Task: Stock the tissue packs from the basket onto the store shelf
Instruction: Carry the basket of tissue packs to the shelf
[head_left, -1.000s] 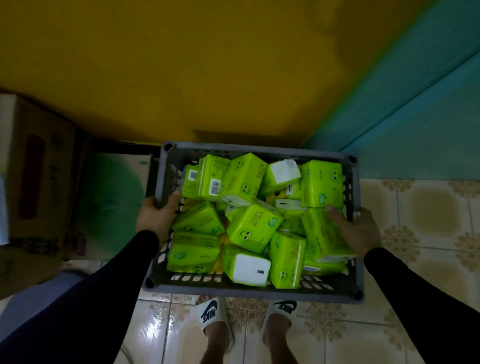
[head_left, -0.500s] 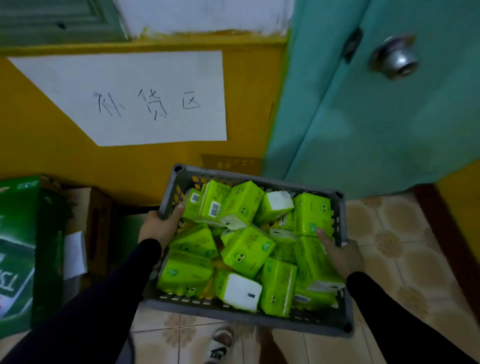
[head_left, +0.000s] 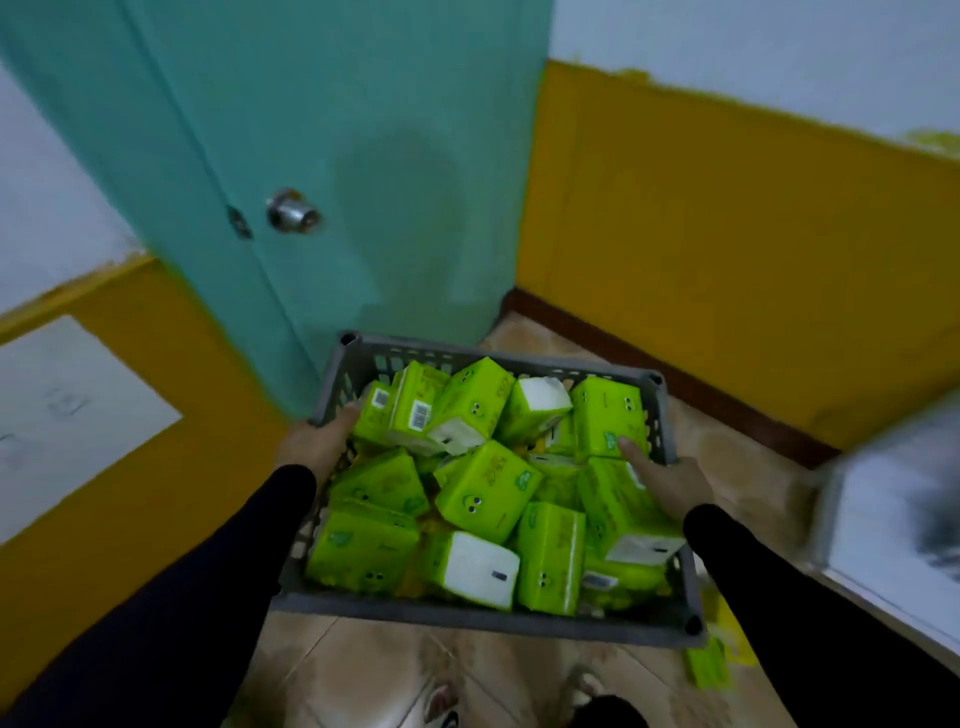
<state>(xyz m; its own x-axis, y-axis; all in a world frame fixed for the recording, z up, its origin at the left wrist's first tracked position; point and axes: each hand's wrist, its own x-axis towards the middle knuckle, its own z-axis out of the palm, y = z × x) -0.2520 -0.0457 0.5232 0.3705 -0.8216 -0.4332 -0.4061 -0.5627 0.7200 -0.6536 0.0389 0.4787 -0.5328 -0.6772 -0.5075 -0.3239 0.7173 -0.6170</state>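
Item: left hand (head_left: 311, 441), gripping the left rim of the grey slatted plastic basket (head_left: 467, 621), thumb hooked inside the wall against a pack. Item: right hand (head_left: 662, 480), gripping the right rim, thumb laid over a pack just inside. Both sleeves dark. Contents: green tissue packs (head_left: 483, 491), many, heaped loose at mixed angles, several showing white ends or barcodes, the top ones standing above the rim. Basket held off the floor, level or slightly tilted; exact tilt cannot be told. Surroundings: teal door (head_left: 363, 156) with a metal knob (head_left: 291, 212) straight ahead; yellow-and-white walls either side; tiled floor (head_left: 363, 670) below; one green pack (head_left: 707, 662) lying on the floor just under the basket's near right corner; a blurred white object (head_left: 893, 514) at far right. No store shelf in view; stocking not begun. Risks, judged: heaped packs may slide over the rim if the basket tips; the floor pack may be trodden on; with both hands occupied, the door is awkward to open.
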